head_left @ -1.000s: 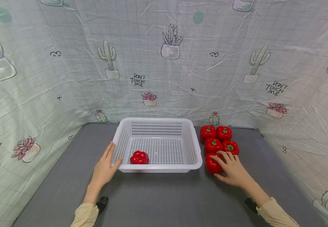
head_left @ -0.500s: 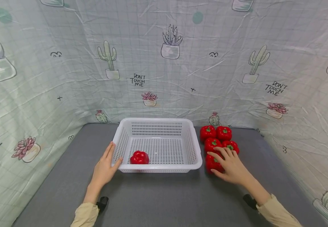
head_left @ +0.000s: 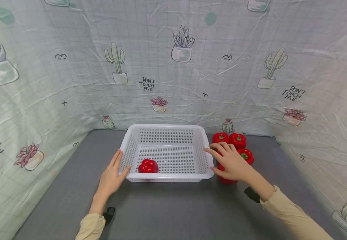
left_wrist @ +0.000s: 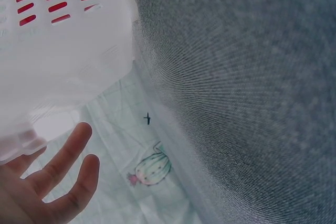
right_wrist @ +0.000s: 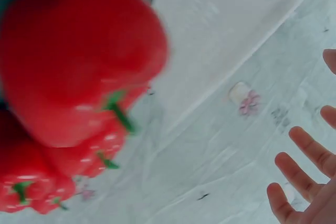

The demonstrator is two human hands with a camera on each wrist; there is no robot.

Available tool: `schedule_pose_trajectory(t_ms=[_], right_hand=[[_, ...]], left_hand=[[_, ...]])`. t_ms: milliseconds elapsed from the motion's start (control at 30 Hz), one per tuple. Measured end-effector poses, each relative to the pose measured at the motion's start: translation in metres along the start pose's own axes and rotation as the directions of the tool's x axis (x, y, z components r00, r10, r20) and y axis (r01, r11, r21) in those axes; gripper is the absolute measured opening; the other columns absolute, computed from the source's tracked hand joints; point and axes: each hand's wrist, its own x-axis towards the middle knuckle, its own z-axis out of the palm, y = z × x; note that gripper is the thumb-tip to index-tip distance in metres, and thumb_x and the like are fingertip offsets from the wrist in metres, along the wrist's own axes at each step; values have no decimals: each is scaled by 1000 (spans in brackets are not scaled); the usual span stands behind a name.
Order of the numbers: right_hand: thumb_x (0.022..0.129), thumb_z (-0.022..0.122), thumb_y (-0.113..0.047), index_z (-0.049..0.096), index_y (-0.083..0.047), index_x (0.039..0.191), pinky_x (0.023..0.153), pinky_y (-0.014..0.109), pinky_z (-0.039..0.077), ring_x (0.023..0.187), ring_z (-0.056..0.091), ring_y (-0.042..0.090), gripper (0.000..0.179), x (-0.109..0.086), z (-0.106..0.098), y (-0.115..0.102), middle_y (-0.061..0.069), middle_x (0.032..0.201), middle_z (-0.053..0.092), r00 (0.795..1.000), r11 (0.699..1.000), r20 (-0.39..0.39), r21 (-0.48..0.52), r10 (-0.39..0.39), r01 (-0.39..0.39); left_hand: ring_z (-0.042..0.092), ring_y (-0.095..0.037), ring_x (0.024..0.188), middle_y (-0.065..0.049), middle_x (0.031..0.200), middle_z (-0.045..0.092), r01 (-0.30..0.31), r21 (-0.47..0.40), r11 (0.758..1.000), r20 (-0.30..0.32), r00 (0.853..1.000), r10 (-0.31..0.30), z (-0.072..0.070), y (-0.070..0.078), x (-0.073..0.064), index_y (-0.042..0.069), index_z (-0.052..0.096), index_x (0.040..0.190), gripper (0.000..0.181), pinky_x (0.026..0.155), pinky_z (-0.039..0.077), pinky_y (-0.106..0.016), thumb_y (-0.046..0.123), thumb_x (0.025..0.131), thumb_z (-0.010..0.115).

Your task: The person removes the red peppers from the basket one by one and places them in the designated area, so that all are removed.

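Note:
A white perforated plastic basket [head_left: 167, 176] stands in mid-table in the head view, with one red bell pepper [head_left: 148, 166] in its near left corner. My left hand [head_left: 111, 178] rests along the basket's left rim, fingers straight and thumb apart. At the basket's right side, my right hand [head_left: 231, 162] hovers with spread fingers, holding nothing; its fingertips overlap the right rim, and contact cannot be told. Several red bell peppers [head_left: 237, 141] with green stems sit grouped right of the basket, partly hidden under this hand. The right wrist view shows the nearest bell pepper [right_wrist: 84, 51] beside the spread fingers [right_wrist: 302, 174].
The grey tabletop [head_left: 167, 210] extends in front of the basket and to both sides. A pale cloth [head_left: 173, 66] printed with cacti hangs behind and along both sides. Black straps circle both wrists.
My right hand has lifted off the nearest bell pepper and moved left and away from me, to the basket's right rim. The left hand, basket and peppers stay in place.

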Motion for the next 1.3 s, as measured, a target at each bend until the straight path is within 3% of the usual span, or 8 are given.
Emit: schedule_pose_trajectory(t_ms=[267, 633, 767, 1033, 1300], right_hand=[[70, 70, -37, 45, -20, 127, 81, 40, 37, 109, 40, 22, 64, 38, 1, -12, 5, 122, 49, 993, 996, 90, -20, -79, 82], [78, 62, -36, 45, -21, 127, 86, 41, 38, 110, 42, 22, 54, 88, 15, -27, 4, 122, 50, 975, 985, 148, -5, -167, 170], [79, 61, -34, 47, -20, 126, 86, 40, 38, 110, 42, 21, 50, 104, 21, -29, 4, 120, 51, 973, 981, 131, 4, -191, 192], [84, 56, -35, 49, -20, 124, 86, 38, 38, 108, 43, 20, 44, 137, 41, -38, 4, 119, 51, 965, 972, 127, -19, -229, 233], [83, 57, -39, 44, -22, 129, 90, 38, 38, 112, 42, 18, 51, 156, 73, -53, 1, 123, 49, 943, 963, 223, -49, -248, 265]], left_hand=[[42, -39, 121, -16, 145, 27, -2, 9, 1000, -1, 1000, 2, -1, 0, 0, 1, 28, 138, 67, 84, 41, -55, 32, 85, 55], [41, -39, 121, -16, 145, 26, 14, 15, 1000, 4, 1000, -14, -1, 2, -1, 1, 27, 139, 68, 86, 41, -55, 32, 85, 55], [42, -39, 121, -16, 145, 26, 14, 14, 1000, 2, 1000, -14, -2, 3, -1, 1, 27, 139, 68, 87, 40, -55, 33, 85, 55], [41, -39, 122, -17, 145, 27, 11, 13, 1000, -3, 1000, -11, -2, 3, 0, 0, 28, 138, 68, 87, 40, -55, 31, 85, 55], [43, -39, 120, -17, 145, 27, 12, 5, 1000, 1, 1000, -12, -1, 3, -1, 1, 28, 139, 67, 86, 41, -55, 32, 85, 55]])
